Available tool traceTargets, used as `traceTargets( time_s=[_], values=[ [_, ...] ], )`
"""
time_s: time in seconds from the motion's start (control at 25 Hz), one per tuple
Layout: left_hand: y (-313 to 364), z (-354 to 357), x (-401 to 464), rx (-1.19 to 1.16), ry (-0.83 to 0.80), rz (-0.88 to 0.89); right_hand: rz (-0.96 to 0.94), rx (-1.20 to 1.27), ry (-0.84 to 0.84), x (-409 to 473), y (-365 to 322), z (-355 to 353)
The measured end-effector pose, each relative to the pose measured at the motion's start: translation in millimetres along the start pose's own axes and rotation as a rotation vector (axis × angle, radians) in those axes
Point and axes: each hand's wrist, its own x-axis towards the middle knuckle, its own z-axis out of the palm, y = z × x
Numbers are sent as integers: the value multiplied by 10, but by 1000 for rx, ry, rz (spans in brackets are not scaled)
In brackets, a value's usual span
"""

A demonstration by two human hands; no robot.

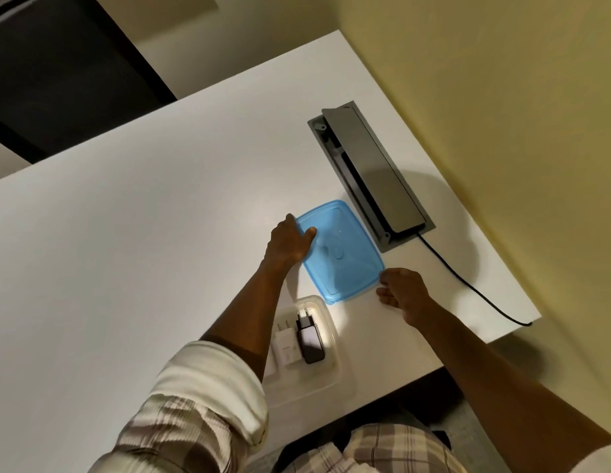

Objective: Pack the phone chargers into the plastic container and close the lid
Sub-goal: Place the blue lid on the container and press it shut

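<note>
A clear plastic container (326,314) sits on the white table near its front edge, uncovered. Inside it lie a white charger (286,348) and a black charger (309,339), side by side, prongs pointing away from me. Just beyond the container lies the blue translucent lid (345,250), flat on the table. My left hand (288,245) grips the lid's left edge, thumb on top. My right hand (404,290) is at the lid's near right corner, fingers curled against its rim. My left forearm hides the container's left side.
A grey cable box (375,175) with its flap raised is set into the white table (143,216) behind the lid. A black cable (468,285) runs from it to the table's right edge. A yellow wall stands to the right.
</note>
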Motion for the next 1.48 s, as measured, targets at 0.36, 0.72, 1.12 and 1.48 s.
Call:
traceTargets(
  time_s=[0.36,0.72,1.12,1.48],
  values=[
    [-77,-136,-188,-57,107,24,-35,0,-42,-48,-143,131],
    [-127,-645,-841,-306,380,163,-218,33,-30,-529,-627,348],
    [-810,-897,-1628,-590,455,76,-297,194,-100,-1135,-443,565],
    [-1444,-579,-1960,-953,277,64,-291,-16,-132,-1437,-28,452]
  ],
)
